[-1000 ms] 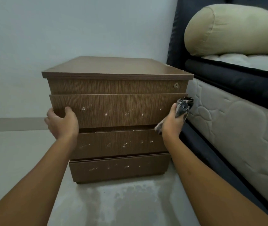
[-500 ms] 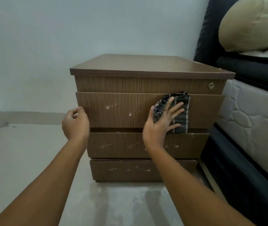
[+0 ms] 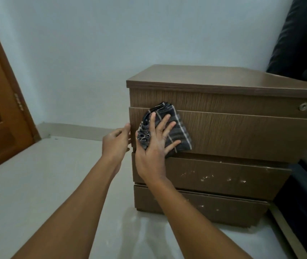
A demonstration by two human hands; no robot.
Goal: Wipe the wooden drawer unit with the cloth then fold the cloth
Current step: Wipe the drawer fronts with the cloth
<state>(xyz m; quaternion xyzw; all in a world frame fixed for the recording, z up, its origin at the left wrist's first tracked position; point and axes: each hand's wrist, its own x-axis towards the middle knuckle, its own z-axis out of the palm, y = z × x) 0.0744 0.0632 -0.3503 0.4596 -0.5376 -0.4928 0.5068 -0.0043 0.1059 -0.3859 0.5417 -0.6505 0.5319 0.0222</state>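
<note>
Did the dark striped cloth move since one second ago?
Yes. The dark striped cloth slid left across the brown wooden drawer unit, from its right edge to its left.

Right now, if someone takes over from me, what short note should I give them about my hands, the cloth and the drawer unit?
Right hand: flat, fingers straight, presses the dark grey striped cloth onto the top drawer front, near its left end.
Left hand: grips the left edge of the brown wooden drawer unit.
Done: top drawer front shows no specks.
Left: white specks on the middle drawer front and bottom drawer front; cloth is bunched, not folded.
</note>
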